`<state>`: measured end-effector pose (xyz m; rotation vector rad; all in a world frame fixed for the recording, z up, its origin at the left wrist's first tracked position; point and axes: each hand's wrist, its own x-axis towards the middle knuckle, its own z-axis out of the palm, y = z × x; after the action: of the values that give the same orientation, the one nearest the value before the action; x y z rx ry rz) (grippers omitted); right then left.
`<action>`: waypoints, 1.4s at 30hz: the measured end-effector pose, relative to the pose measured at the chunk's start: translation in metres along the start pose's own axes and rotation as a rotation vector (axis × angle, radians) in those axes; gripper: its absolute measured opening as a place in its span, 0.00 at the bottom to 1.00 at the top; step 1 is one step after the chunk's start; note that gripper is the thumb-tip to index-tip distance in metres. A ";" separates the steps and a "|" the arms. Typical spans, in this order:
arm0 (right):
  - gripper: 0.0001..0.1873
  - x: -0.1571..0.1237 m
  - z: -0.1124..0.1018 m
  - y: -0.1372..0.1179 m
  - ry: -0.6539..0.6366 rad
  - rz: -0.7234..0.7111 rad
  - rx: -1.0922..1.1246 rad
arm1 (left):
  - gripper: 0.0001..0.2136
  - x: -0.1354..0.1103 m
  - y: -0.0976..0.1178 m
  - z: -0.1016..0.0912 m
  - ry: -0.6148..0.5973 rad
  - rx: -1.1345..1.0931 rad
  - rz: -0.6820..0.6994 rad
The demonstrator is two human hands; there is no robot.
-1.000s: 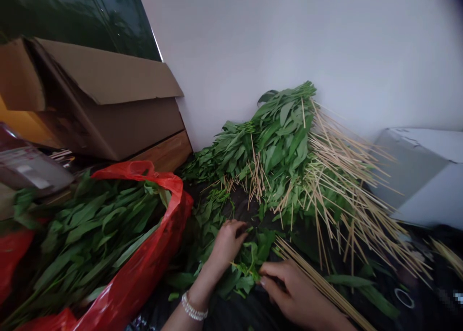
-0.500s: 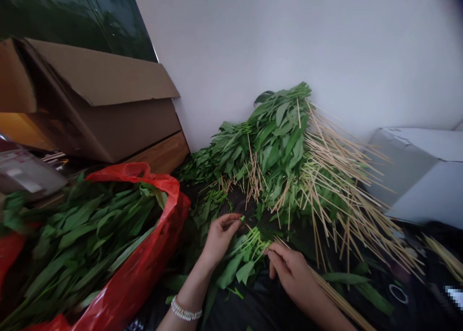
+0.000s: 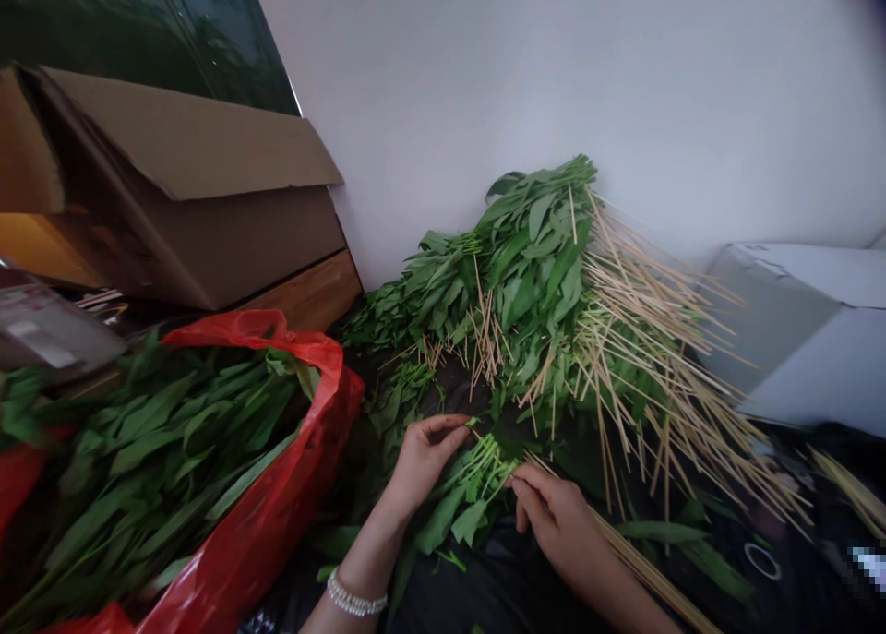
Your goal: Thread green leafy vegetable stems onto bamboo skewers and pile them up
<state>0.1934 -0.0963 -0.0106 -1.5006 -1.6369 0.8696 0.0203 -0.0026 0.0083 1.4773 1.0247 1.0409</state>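
Observation:
My left hand (image 3: 424,459), with a bead bracelet on its wrist, pinches the stem ends of a small bunch of green leaves (image 3: 465,500) lying on the black sheet. My right hand (image 3: 554,519) closes on the same bunch from the right, fingertips at the cut stems. A bundle of bare bamboo skewers (image 3: 647,569) runs under my right hand toward the lower right. Just beyond both hands rises a big heap of leaves threaded on skewers (image 3: 554,293), leaning against the white wall.
A red plastic bag (image 3: 277,514) full of loose leaves lies at the left. Cardboard boxes (image 3: 200,200) stand behind it. A white box (image 3: 809,329) sits at the right. Loose leaves (image 3: 692,542) are scattered on the black sheet.
Both hands drew the small bunch together and turned it so the stem ends point away; my left hand shifted from pressing the leaves to pinching the stems. Little changed in the last half second.

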 end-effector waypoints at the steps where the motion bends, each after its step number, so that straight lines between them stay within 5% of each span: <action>1: 0.17 0.000 0.000 0.000 -0.003 0.000 0.001 | 0.10 0.000 0.000 0.000 0.001 -0.002 0.000; 20: 0.18 -0.001 0.001 -0.001 0.020 -0.015 -0.009 | 0.11 0.000 -0.007 -0.001 -0.015 0.029 -0.024; 31: 0.19 -0.002 -0.001 -0.005 -0.010 -0.023 -0.008 | 0.15 -0.003 0.001 -0.005 -0.036 -0.123 -0.201; 42: 0.19 -0.002 0.005 0.002 0.003 -0.031 -0.049 | 0.14 -0.003 -0.013 -0.005 -0.156 -0.131 -0.220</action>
<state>0.1900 -0.0979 -0.0153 -1.5048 -1.6868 0.8151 0.0137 -0.0023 -0.0047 1.2859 0.9649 0.8072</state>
